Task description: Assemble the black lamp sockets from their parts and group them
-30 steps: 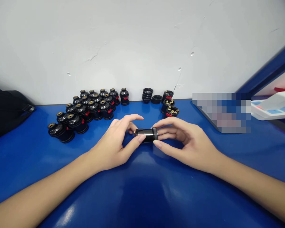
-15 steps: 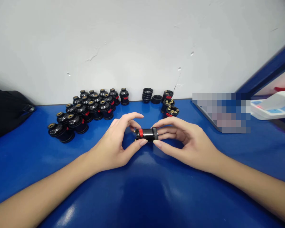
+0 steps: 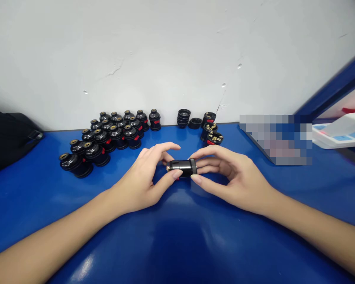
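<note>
A black lamp socket (image 3: 182, 165) lies on its side between my two hands, brass terminals pointing left. My left hand (image 3: 148, 177) has its thumb on the front of the body, with the index finger raised and other fingers behind it. My right hand (image 3: 236, 173) pinches the ribbed ring (image 3: 193, 167) at the socket's right end. A bit of red switch shows beneath my left thumb. Behind my right hand stand several open socket bodies (image 3: 214, 139) with brass contacts. A stack of black domed caps (image 3: 183, 118) and a black ring (image 3: 195, 123) sit by the wall.
Several assembled black lamp sockets (image 3: 117, 136) stand grouped at the left on the blue table (image 3: 177, 244). A black bag (image 3: 12, 138) lies at the far left. To the right are a blurred-out flat item (image 3: 278, 142) and a white-and-blue power strip (image 3: 343, 136).
The socket body has turned about its long axis. Its red switch has rolled from the upper front down under my left thumb. Both hands stay almost in place.
</note>
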Motion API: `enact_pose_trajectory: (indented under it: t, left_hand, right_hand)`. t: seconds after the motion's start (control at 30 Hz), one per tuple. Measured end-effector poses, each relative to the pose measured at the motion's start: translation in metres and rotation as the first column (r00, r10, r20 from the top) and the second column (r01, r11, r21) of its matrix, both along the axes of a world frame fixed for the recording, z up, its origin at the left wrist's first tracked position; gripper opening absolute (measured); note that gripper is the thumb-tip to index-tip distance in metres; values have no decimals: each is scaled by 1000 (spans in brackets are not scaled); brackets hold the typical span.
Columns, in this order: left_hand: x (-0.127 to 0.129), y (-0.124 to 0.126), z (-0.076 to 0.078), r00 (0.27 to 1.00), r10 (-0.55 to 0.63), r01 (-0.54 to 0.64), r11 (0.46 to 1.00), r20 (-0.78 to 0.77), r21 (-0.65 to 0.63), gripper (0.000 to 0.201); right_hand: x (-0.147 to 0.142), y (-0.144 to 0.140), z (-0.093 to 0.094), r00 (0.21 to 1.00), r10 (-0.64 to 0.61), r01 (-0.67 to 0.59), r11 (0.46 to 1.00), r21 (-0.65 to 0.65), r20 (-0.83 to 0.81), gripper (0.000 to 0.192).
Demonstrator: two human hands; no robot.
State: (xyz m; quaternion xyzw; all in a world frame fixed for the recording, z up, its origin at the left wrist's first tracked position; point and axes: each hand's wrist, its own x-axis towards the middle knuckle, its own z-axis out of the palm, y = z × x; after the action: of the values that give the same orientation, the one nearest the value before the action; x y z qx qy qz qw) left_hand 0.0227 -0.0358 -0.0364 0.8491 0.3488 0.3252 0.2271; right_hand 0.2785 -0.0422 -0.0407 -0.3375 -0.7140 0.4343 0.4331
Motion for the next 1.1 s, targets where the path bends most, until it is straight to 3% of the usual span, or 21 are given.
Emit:
enact_pose_trajectory:
  t: [0.2, 0.3, 0.4, 0.5, 0.83, 0.97, 1.1]
  left_hand:
    - [-1, 3, -7, 999, -9, 1, 978, 40, 210, 65]
    - [0, 1, -3, 1000, 20, -21, 991, 7, 134, 63]
    - [1, -1, 3, 996, 59, -55, 997, -73, 47, 38]
    - [1, -2, 5, 992, 65, -62, 997, -112, 36, 30]
    - [0, 2, -6, 999, 5, -12, 991, 54, 131, 69]
    - [1, 0, -2, 1000, 16, -17, 1000, 20, 16, 56]
    - [0, -1, -2, 1000, 6, -7, 999, 29, 53, 52]
  right_hand:
    - [-1, 0, 2, 1000, -18, 18, 1000, -3, 7, 30]
    - [-1, 0, 1, 1000, -12, 12, 1000, 5, 15, 30]
    - [0, -1, 0, 1000, -6, 6, 1000, 13, 10, 32]
    - [0, 0, -1, 1000, -9, 8, 1000, 18, 21, 33]
    - [0, 0, 1, 999, -26, 26, 1000, 12, 26, 31]
    - [1, 0, -1, 1000, -6, 5, 1000, 17, 24, 32]
    - [1, 0, 0, 1000, -1, 1, 1000, 6, 16, 33]
